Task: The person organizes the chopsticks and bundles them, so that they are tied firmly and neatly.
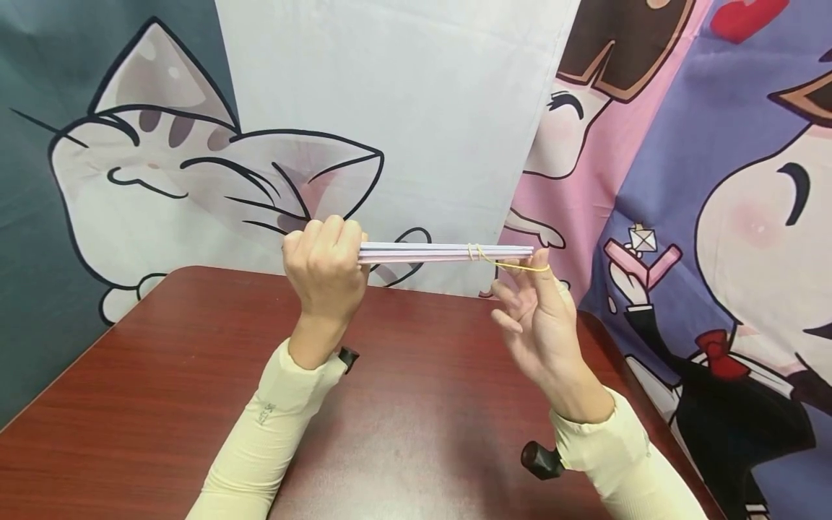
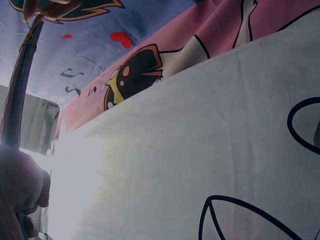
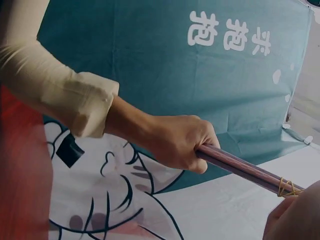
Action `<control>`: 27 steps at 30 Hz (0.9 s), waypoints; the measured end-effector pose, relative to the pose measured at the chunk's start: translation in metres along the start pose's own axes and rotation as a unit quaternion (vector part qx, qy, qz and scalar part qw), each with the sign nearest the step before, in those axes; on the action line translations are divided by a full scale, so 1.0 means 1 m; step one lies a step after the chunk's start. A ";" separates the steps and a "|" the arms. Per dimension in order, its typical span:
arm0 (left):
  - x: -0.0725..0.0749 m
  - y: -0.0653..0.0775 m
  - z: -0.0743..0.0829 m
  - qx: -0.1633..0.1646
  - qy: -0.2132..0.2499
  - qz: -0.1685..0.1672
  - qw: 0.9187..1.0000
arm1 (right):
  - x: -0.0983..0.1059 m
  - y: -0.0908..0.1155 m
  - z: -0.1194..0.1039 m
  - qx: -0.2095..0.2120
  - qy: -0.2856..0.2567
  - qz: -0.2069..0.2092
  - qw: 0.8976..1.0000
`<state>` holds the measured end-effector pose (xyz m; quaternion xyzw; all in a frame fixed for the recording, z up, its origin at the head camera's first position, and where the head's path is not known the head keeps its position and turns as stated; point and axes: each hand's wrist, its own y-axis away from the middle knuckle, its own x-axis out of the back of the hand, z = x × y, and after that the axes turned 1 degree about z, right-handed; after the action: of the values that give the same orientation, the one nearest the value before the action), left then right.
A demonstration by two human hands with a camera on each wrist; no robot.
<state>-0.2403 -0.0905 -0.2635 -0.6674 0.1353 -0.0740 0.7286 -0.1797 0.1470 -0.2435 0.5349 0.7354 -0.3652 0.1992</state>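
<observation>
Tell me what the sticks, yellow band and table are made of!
The sticks look like smooth plastic or painted wood; their even, pale sides fit both. The yellow band is probably rubber, pulled taut; too thin to judge its finish. The table seems glossy wood or laminate, with streaky grain and a bright reflection.

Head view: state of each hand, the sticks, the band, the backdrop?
Left hand: curled round one end of the sticks.
Right hand: at the other end, thumb up, other fingers partly bent.
Sticks: bundled side by side, roughly level, held above the table.
Yellow band: wound round the sticks, one loop stretched to the right thumb.
Backdrop: hanging, lightly creased.
</observation>
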 end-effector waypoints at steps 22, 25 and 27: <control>0.003 -0.001 0.001 -0.035 0.012 -0.015 0.999 | 0.002 -0.015 -0.014 -0.066 0.164 -0.110 0.978; 0.004 -0.001 0.002 -0.039 0.011 -0.026 0.999 | 0.005 -0.021 -0.018 -0.014 0.234 -0.134 0.963; 0.005 0.000 0.002 -0.040 0.011 -0.036 0.998 | 0.008 -0.024 -0.023 0.026 0.287 -0.150 0.946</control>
<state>-0.2353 -0.0897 -0.2634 -0.6994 0.1223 -0.1025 0.6967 -0.2027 0.1656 -0.2259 0.5060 0.8231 -0.2409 -0.0915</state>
